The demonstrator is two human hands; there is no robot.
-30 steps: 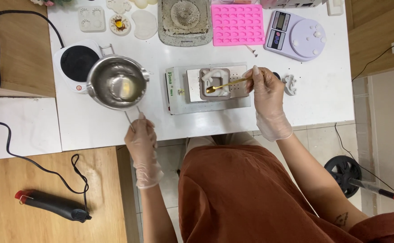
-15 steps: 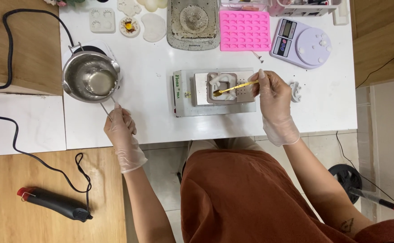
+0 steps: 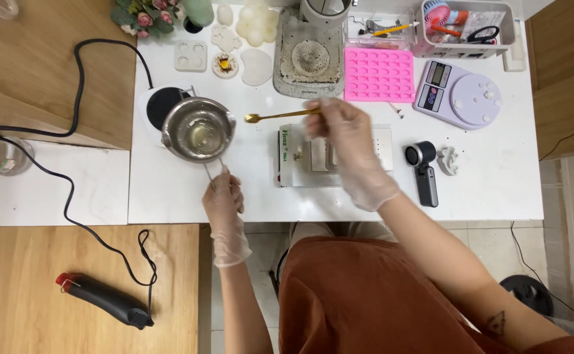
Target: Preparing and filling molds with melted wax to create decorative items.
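Observation:
My left hand point(image 3: 223, 200), in a clear glove, grips the wire handle of a small steel pot point(image 3: 198, 129) that holds a little pale liquid. The pot hangs just above the white table, partly over a small round hotplate point(image 3: 156, 106). My gloved right hand point(image 3: 343, 141) holds a gold spoon point(image 3: 278, 117) by its handle, its bowl pointing left toward the pot and a short gap from its rim. Below my right hand sits a white scale point(image 3: 382, 145) with a mould on it, mostly covered by the hand.
A pink silicone mould point(image 3: 379, 75), a lilac kitchen scale point(image 3: 458, 95), a grey tray point(image 3: 310, 59), white moulds point(image 3: 190, 56) and a box of tools point(image 3: 467, 23) line the table's back. A black handheld tool point(image 3: 423, 169) lies right. A heat gun point(image 3: 103, 299) lies on the wooden floor.
My right hand has lifted the spoon off the mould on the scale and swung it left toward the pot. The view has shifted, and the pot now sits nearer the middle.

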